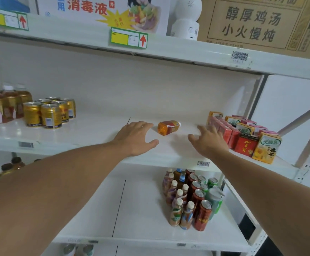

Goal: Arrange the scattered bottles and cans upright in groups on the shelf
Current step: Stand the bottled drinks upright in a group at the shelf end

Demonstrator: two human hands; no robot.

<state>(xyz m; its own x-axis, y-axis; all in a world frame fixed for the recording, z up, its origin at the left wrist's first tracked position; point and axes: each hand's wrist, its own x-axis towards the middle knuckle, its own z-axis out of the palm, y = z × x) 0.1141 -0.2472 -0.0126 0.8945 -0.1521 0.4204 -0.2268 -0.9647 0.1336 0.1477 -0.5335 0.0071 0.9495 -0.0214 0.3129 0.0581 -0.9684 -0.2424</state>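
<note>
One small orange tea bottle (168,127) with a red label lies on its side in the middle of the white shelf (98,130), its white cap pointing right. My left hand (136,137) hovers just left of it, fingers spread, holding nothing. My right hand (208,141) is low on the shelf to the bottle's right, also open and empty. At the far left stand several amber tea bottles (1,106) and a group of gold cans (49,112), all upright.
Red and yellow drink cartons (242,133) are packed at the shelf's right end, touching distance from my right hand. The shelf below (132,209) holds upright bottles and red and green cans (191,198). Boxes sit on the top shelf (169,50). A metal upright (257,97) frames the right side.
</note>
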